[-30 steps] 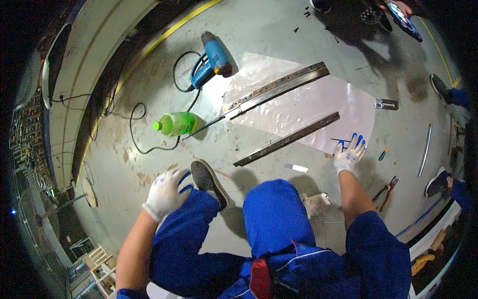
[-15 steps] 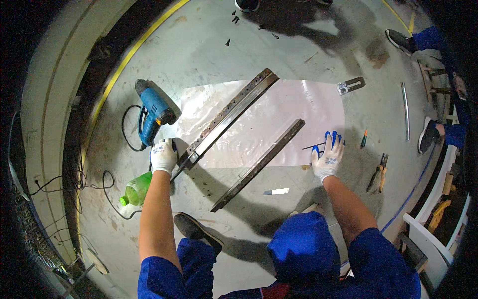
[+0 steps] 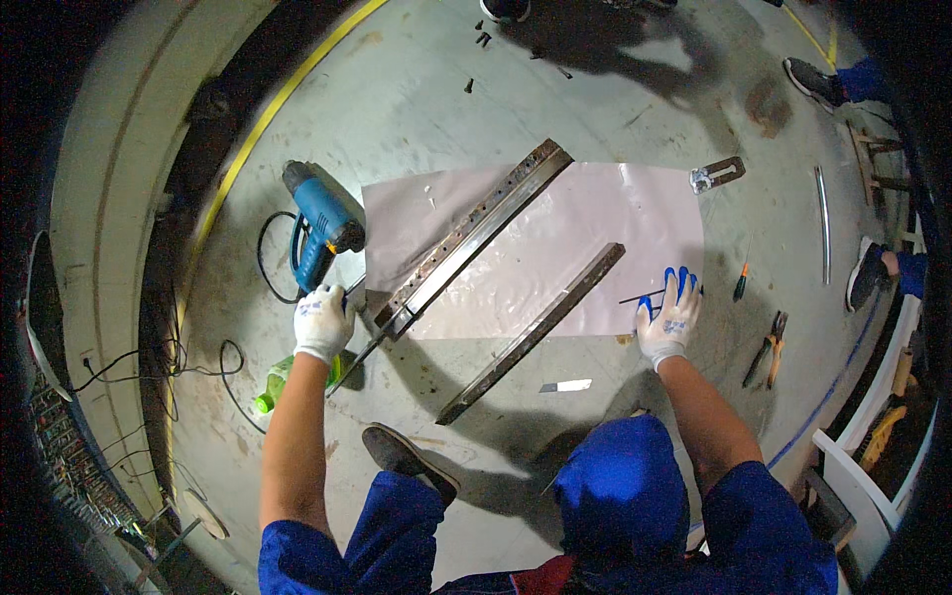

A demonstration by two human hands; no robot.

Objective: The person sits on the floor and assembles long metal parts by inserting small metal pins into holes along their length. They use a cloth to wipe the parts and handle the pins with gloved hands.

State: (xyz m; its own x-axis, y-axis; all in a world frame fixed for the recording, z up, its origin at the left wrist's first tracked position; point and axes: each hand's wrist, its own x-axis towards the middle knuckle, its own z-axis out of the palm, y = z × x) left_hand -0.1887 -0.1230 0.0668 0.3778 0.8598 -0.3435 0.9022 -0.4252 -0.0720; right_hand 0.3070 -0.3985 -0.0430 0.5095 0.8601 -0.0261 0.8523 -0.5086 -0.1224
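Observation:
A pale plastic sheet [image 3: 555,273] lies on the floor, with a long metal rail with a row of holes [image 3: 483,230] slanting across it. A narrower dark bar [image 3: 535,330] lies to the right, partly off the sheet. Gloved in white with blue fingertips, my left hand [image 3: 324,322] is closed beside the heat gun's handle; a thin piece sticks out by its fingers, its kind unclear. My right hand [image 3: 669,319] rests flat on the sheet's right edge, fingers spread. Beside its thumb is a thin black rod [image 3: 641,296]. The blue heat gun [image 3: 322,223] lies left of the sheet.
Left of me, my forearm partly covers a green bottle [image 3: 281,382]. A blade-like piece [image 3: 567,386] lies near my foot. Rightward are a screwdriver [image 3: 741,283], pliers [image 3: 766,349], a slotted plate [image 3: 717,175] and a metal tube [image 3: 823,226]. Other people's shoes [image 3: 866,275] stand at the edges.
My left hand has lifted away from the sheet's left edge, and its fingers are more curled. The sheet's left part lies smoother. My right hand stays on the sheet.

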